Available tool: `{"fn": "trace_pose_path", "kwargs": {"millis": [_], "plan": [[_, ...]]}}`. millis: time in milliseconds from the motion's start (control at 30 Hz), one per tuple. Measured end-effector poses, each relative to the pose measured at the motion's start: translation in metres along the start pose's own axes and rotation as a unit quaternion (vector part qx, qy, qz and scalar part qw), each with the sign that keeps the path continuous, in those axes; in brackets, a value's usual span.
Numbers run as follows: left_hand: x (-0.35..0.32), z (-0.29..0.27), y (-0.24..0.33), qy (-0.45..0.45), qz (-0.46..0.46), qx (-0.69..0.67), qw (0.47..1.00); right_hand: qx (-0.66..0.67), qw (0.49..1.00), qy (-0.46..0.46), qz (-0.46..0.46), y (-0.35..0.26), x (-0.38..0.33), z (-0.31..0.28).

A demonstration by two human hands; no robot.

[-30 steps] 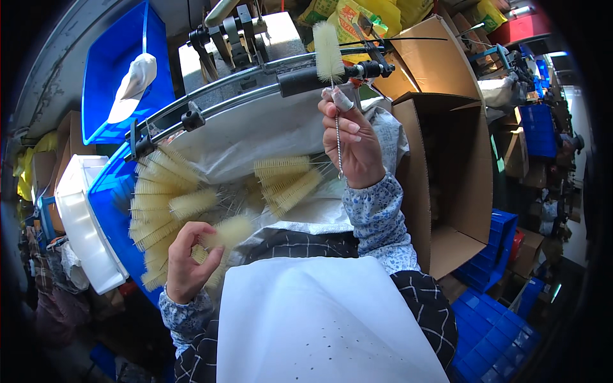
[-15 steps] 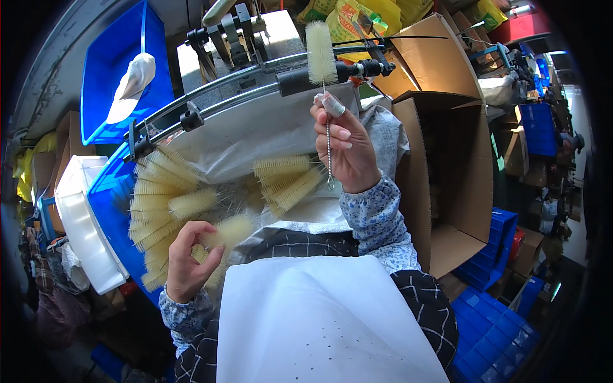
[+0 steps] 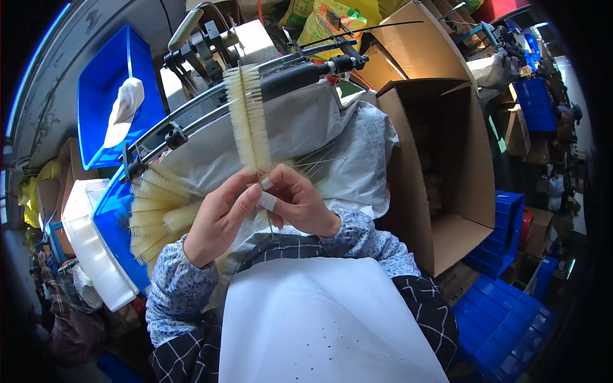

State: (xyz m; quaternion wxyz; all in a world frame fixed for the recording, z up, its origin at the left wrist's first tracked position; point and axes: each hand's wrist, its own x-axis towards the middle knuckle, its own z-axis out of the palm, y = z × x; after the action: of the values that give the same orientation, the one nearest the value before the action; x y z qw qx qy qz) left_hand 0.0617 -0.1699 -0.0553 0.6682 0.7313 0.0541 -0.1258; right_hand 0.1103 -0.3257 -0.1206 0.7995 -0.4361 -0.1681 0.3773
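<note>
Over my lap, my left hand (image 3: 220,217) and my right hand (image 3: 301,205) meet at the lower end of a bottle brush (image 3: 248,118). Its long cream bristle head points up and away from me. Fingers of both hands are pinched around the base of the bristles, and the thin wire stem is mostly covered by them. White tape wraps a digit of my right hand. To the left of my left hand lies a fanned pile of similar brushes (image 3: 153,214). Behind my hands, more brushes show only partly, their wire stems spreading rightward.
Beyond the hands, a metal fixture with rails and a black roller (image 3: 290,80) crosses the white sheet (image 3: 361,153). An open cardboard box (image 3: 408,172) stands at the right. Blue bins (image 3: 105,150) and a white plastic container (image 3: 96,246) sit at the left.
My right hand has come down and left from its raised position. My left hand has moved up and right, its fingers closing on the brush beside my right hand. The view has shifted slightly.
</note>
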Motion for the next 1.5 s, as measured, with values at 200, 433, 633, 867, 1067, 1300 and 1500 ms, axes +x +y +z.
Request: {"fn": "trace_pose_path", "kwargs": {"millis": [200,433,633,867,1067,1300,1500], "plan": [[0.034,0.022,-0.001,0.007,-0.033,-0.122,0.992,-0.093,0.991,-0.1,-0.006,-0.003,-0.012,-0.05],[0.036,0.039,0.017,-0.118,-0.155,-0.314,0.929,0.386,0.787,0.476,-0.074,-0.009,0.089,-0.264],[0.046,0.058,0.018,-0.133,-0.143,-0.322,0.927,0.395,0.804,0.443,-0.04,-0.017,0.125,-0.301],[0.066,0.054,0.017,-0.092,-0.108,-0.363,0.921,-0.002,0.84,0.429,-0.331,-0.052,0.093,-0.232],[0.082,0.054,0.015,-0.071,-0.095,-0.393,0.912,-0.437,0.801,0.257,-0.318,-0.066,0.098,-0.195],[0.087,0.048,0.013,-0.049,-0.122,-0.445,0.886,-0.409,0.88,0.112,-0.214,-0.075,0.103,-0.186],[0.089,0.05,0.009,-0.049,-0.118,-0.454,0.882,-0.472,0.855,0.08,-0.2,-0.079,0.106,-0.188]]}}
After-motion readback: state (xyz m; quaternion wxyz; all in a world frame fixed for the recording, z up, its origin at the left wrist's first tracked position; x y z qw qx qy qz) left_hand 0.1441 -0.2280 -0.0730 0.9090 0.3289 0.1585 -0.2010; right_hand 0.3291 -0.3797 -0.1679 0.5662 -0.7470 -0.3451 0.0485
